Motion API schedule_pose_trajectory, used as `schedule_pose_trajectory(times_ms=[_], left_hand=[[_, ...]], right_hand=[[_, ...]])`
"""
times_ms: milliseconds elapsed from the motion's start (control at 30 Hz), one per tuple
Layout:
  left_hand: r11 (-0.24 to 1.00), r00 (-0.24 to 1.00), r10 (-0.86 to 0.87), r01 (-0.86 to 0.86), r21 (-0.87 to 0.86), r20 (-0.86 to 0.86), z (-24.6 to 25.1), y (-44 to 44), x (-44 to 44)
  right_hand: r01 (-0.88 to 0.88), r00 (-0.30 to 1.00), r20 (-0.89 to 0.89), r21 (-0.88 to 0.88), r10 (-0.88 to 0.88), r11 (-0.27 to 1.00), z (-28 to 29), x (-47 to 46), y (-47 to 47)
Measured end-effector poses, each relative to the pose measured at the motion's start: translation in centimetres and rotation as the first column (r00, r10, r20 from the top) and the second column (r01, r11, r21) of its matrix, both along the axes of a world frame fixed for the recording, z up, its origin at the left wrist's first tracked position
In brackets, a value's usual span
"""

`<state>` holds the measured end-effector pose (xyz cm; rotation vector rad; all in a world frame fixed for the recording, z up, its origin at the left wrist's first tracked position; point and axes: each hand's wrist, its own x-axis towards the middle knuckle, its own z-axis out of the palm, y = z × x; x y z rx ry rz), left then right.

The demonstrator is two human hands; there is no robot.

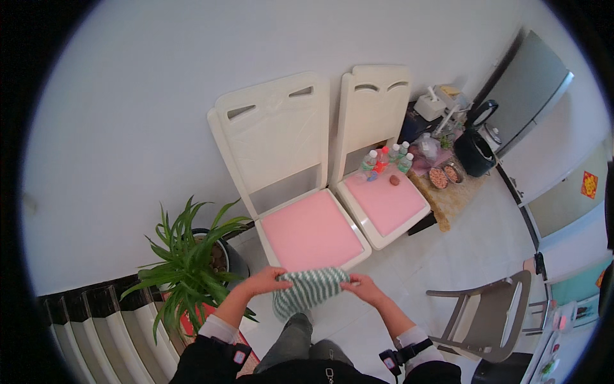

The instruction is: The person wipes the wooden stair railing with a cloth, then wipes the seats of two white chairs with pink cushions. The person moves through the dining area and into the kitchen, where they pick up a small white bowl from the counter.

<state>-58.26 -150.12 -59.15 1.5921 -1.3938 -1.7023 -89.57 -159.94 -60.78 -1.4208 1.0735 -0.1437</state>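
Observation:
Between my two hands hangs a green-and-white striped cloth [309, 290], its far edge stretched and its lower left part drooping over my knee. My left hand [268, 282] pinches the cloth's left corner, and my right hand [360, 288] grips the right corner. Just beyond the cloth stands a white folding chair [273, 139] with a pink seat pad [312, 233]. A second white folding chair [374, 108] adjoins it on the right. On its pink seat [386, 201] stand several plastic bottles [369, 161], one with a red cap, beside a small reddish-brown object [394, 180].
A potted plant [192, 264] with long leaves is at my left, near stairs [110, 336]. A grey chair [489, 317] stands to my right. Against the wall at far right, a low table [446, 206] carries two bowls [438, 177] and a dark open-lidded cooker [475, 151].

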Motion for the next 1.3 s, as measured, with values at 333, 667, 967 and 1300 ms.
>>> schedule_pose_trajectory(times_ms=[333,667,967,1300], left_hand=[[0.994,0.987,-0.010,0.027,-0.104,0.161,-9.2,-7.3,-0.4],[0.956,0.748,0.087,0.123,-0.267,0.658,-21.6,-7.0,-5.5],[0.964,0.758,0.044,0.140,-0.228,0.650,-26.2,-7.9,-5.4],[0.911,0.755,0.162,0.133,-0.390,0.635,-26.1,-5.5,-5.6]], right_hand=[[0.097,0.975,-0.155,-0.354,-0.160,0.930,-10.2,3.4,-9.3],[-0.074,0.898,-0.400,-0.547,-0.183,0.834,-22.7,6.3,-9.4],[-0.339,0.837,-0.531,-0.692,-0.132,0.637,-27.1,10.5,-9.3],[-0.374,0.926,-0.332,-0.739,0.180,0.560,-27.3,10.4,-7.7]])
